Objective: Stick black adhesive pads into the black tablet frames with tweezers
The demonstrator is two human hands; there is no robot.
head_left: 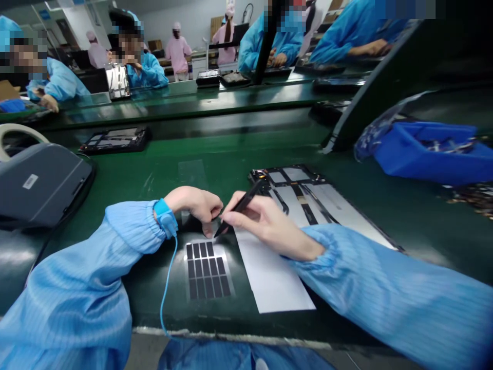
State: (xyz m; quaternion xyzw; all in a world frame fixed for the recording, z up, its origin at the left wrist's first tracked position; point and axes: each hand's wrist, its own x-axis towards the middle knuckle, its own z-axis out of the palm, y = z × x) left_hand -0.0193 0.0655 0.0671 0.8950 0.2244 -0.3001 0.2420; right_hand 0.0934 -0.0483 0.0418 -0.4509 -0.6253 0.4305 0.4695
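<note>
My left hand (194, 205) is curled, with its fingers pointing down and nothing visible in them. It hovers just above a backing sheet of small black strips (207, 271) lying on the green bench mat (154, 180). My right hand (265, 221) grips slim black tweezers (241, 208), their tip close to my left fingertips. Under my right hand lies a white sheet (269, 272). Beyond it sits an open black tablet frame (296, 198), partly hidden by my right hand. A blue wrist strap (165, 217) circles my left wrist, with its thin blue cord trailing down.
A grey padded case (42, 185) lies at the left, and a blue plastic bin (427, 151) of small parts at the right. Another black frame (115, 140) lies farther along the bench. Co-workers in blue and pink smocks work across a second bench.
</note>
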